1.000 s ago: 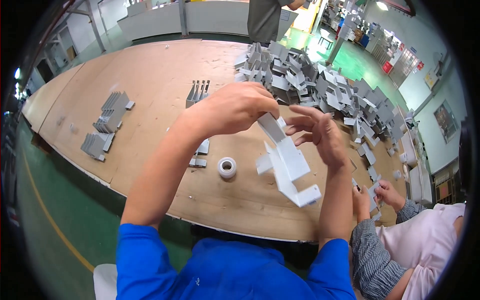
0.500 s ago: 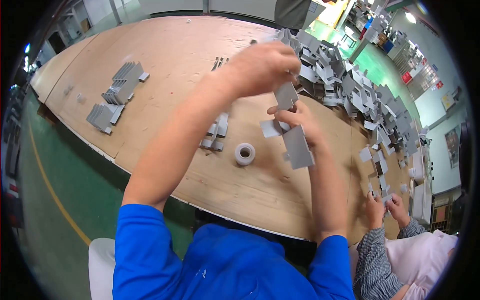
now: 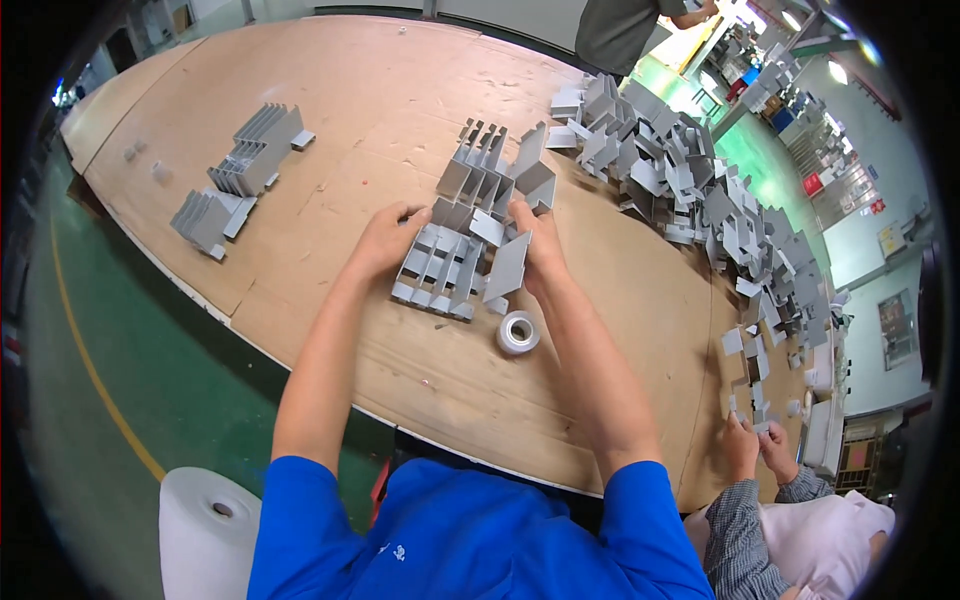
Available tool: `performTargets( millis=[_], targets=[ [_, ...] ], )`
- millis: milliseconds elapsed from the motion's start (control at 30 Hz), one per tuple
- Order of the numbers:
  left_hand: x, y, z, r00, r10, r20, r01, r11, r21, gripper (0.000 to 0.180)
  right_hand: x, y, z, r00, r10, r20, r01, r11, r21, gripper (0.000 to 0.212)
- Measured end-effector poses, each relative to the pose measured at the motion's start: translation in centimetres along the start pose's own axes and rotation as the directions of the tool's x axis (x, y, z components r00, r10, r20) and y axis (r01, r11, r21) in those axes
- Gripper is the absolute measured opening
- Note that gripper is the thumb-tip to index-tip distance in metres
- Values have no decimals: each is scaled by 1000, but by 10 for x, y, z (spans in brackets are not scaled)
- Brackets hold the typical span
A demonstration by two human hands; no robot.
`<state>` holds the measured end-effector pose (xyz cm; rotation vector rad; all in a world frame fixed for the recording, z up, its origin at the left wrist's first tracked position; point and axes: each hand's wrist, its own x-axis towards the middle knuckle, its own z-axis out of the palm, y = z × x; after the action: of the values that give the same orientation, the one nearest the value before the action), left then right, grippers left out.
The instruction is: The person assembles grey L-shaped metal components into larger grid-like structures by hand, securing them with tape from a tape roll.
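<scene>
A nested row of grey bent sheet brackets [image 3: 440,262] stands on the brown-covered table in front of me. My left hand [image 3: 385,240] has its fingers curled against the left side of that row, near its middle. On the right side, my right hand [image 3: 541,252] grips another grey bracket [image 3: 508,268], whose wide flaps stick up beyond and in front of the fingers. This bracket lies against the row's right end; its contact points are partly hidden. Just nearer to me than the right hand is a roll of clear tape [image 3: 509,344].
Another nested row of grey brackets [image 3: 262,150] stands on the left. A large heap of loose brackets [image 3: 690,170] covers the right side. At lower right a co-worker's hands [image 3: 742,445] hold brackets. A white roll [image 3: 190,545] is at lower left; another person [image 3: 615,35] stands beyond the table.
Both hands have come down from above the table to the bracket row. The left hand has moved from the raised bracket to the row's left side; the right has brought the bracket against it.
</scene>
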<state>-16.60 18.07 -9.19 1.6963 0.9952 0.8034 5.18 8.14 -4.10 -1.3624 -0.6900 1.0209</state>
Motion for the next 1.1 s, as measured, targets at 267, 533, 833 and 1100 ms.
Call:
performTargets(
  millis=[267,533,833,1100],
  targets=[
    [-12,-7,17,991,-89,-96,58,956,-289,33,-2,-17,-11,993,114,40,-98,951,-294,45],
    [-8,-11,13,990,-19,-143,-6,985,-174,31,14,6,-9,981,-195,11,175,855,-489,51],
    [-8,-11,13,988,30,-153,-52,989,-141,31,17,31,-4,960,-278,16,246,819,-518,64],
    [-6,-3,14,992,-16,-125,-10,979,-201,31,19,21,-24,943,55,328,158,794,-587,63]
  ],
)
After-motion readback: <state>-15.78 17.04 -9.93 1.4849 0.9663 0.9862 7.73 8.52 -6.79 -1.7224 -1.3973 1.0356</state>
